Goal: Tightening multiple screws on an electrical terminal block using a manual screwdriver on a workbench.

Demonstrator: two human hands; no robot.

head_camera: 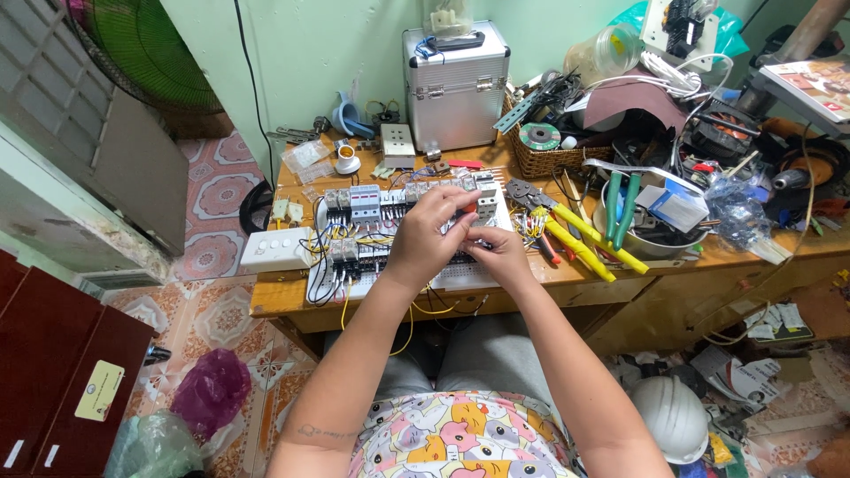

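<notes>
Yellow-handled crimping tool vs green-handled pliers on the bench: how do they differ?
The yellow-handled crimping tool lies flat on the wooden table; the green-handled pliers rest across a round bowl. The crimping tool looks longer, its handles pointing right and toward the person; the pliers' point away. Neither hand touches them.

Landmark: white panel (469, 276) on the wooden desk (283, 296), covered with grey breaker modules (365, 202) and yellow/black wires (329, 241). Left hand (431, 232) and right hand (498, 254) meet over panel's right half, fingertips pinched on a small part; what it is, cannot tell. Just right of panel: yellow-handled crimpers (580, 241). Further right: bowl (660, 243) with green-handled pliers (622, 205). Left of panel: white switch box (276, 250). Behind panel: aluminium case (455, 81), wicker basket (553, 159) beside it. Below-right of panel, on floor: white hard hat (673, 416).
</notes>
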